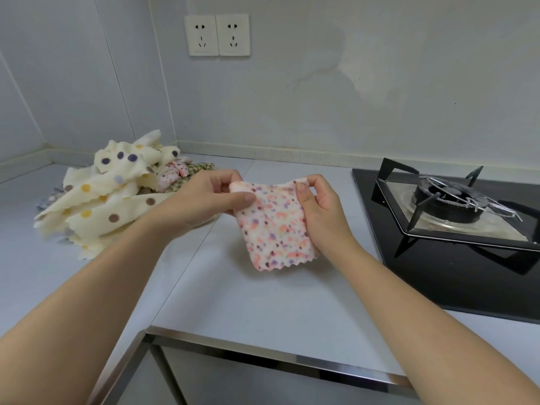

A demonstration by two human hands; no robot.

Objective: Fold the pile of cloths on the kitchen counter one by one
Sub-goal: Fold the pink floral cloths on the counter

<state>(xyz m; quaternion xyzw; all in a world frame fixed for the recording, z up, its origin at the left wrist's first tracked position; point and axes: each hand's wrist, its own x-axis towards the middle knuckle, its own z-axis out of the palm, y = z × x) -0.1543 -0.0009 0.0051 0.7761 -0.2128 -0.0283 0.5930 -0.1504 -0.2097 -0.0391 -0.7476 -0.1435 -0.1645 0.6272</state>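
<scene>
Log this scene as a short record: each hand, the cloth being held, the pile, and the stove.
speckled cloth: pink, held over the counter, zigzag edge lowest
left hand: pinches its upper left corner
right hand: pinches its upper right corner
pile: unfolded dotted cloths, left of the hands
stove: black, at right, no pot on it

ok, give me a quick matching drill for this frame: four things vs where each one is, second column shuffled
1 speckled pink cloth
2 pile of dotted cloths
3 gas burner
4 wall sockets

A on the wall above the counter
B pinched at its top corners by the left hand and right hand
C on the counter, far left
D set into the counter, right side

Pairs: 1-B, 2-C, 3-D, 4-A
</scene>
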